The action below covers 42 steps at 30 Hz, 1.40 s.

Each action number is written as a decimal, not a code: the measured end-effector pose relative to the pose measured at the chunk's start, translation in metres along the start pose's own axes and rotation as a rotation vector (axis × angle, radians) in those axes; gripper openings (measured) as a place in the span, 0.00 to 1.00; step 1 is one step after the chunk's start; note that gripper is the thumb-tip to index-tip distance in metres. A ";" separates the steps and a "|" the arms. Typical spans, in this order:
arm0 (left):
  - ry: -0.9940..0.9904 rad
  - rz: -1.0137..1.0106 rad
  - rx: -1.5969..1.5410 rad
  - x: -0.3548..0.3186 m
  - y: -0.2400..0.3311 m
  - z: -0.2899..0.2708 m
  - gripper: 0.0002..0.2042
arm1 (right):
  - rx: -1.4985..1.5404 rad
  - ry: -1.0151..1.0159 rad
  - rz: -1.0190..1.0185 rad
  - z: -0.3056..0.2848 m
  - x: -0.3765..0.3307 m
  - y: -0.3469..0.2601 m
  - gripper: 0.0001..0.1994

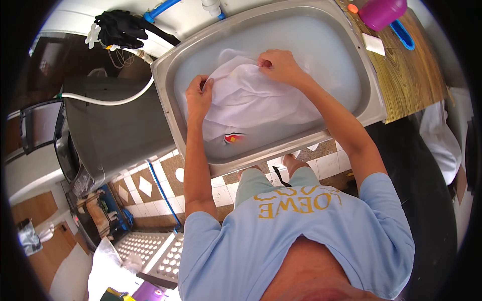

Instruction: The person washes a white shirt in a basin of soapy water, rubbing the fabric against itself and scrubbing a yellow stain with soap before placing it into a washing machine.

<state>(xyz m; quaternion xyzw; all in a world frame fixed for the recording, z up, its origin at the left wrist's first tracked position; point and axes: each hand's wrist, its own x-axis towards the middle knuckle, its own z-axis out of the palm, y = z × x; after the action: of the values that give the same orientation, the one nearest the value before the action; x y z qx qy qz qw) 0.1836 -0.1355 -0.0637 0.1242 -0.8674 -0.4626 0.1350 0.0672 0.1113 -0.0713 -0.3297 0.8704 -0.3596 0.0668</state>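
A white cloth garment [256, 95] lies wet and crumpled in a steel sink [163, 95] of cloudy water [326, 55]. Near its lower left part a small red, yellow and black emblem [233, 137] shows at the water's surface. My left hand [200, 95] pinches the cloth at its left side, thumb and fingers together. At the far edge of the cloth my right hand [278, 65] grips another part of it with curled fingers. The portion of the garment under the water is hard to make out.
On the wooden counter [409, 75] at right are a purple container [382, 14], a blue brush [402, 35], a white block [373, 44] and an orange cap [353, 8]. A white hose [110, 102] crosses a dark appliance [113, 130] at left. Black cloth [120, 29] hangs behind.
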 end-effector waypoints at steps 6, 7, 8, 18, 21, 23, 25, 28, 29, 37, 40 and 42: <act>0.072 -0.002 -0.077 -0.006 0.001 0.005 0.06 | 0.407 -0.098 -0.039 -0.017 0.000 0.004 0.05; 0.066 0.015 -0.098 -0.004 -0.002 0.004 0.06 | 0.465 -0.135 -0.052 -0.019 0.002 0.003 0.05; 0.062 0.012 -0.156 -0.002 -0.001 0.006 0.06 | 0.508 -0.189 -0.077 -0.020 0.002 0.005 0.05; -0.028 0.061 -0.523 0.007 0.017 0.010 0.03 | 0.744 -0.441 0.315 -0.008 0.006 -0.018 0.08; -0.037 0.055 -0.589 0.008 0.015 0.011 0.03 | 0.776 -0.524 0.238 -0.007 0.008 -0.017 0.07; -0.041 0.054 -0.619 0.011 0.017 0.010 0.04 | 0.854 -0.521 0.252 -0.010 0.009 -0.015 0.06; -0.044 0.053 -0.649 0.013 0.023 0.008 0.05 | 0.971 -0.463 0.322 -0.014 0.010 -0.012 0.05; -0.174 -0.014 -0.551 0.015 0.028 0.002 0.08 | 1.167 -0.268 0.331 -0.016 0.012 -0.013 0.04; -0.199 0.025 -0.466 0.014 0.031 0.003 0.08 | 1.203 -0.237 0.312 -0.017 0.012 -0.012 0.04; -0.361 0.022 -0.549 0.041 0.022 0.021 0.08 | 1.521 -0.095 0.283 -0.030 0.012 -0.009 0.06; -0.259 -0.214 -0.934 0.040 0.050 0.048 0.06 | 1.672 -0.091 0.347 -0.035 0.006 0.001 0.06; -0.208 -0.257 -1.055 0.042 0.065 0.063 0.04 | 1.734 -0.062 0.385 -0.041 0.004 0.004 0.07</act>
<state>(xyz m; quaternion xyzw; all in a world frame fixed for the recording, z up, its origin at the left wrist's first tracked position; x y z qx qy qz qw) 0.1161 -0.0658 -0.0381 0.0981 -0.5045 -0.8571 0.0349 0.0478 0.1347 -0.0439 -0.0208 0.3299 -0.8657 0.3759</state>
